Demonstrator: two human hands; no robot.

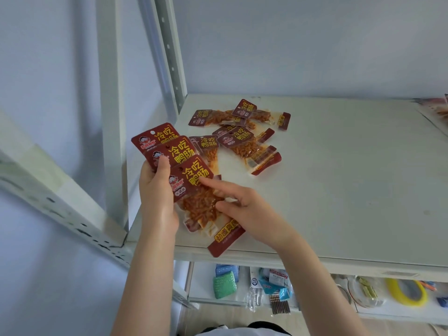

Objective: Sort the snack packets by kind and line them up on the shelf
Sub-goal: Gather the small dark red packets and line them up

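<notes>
The left hand grasps three fanned packets near their middles. The right hand lies on the front one, forefinger and thumb touching it; whether it grips, I cannot tell. Beyond both hands, loose packets lie scattered on the shelf.

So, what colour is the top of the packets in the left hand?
Dark red with yellow characters, seen in the head view on the packets.
</notes>
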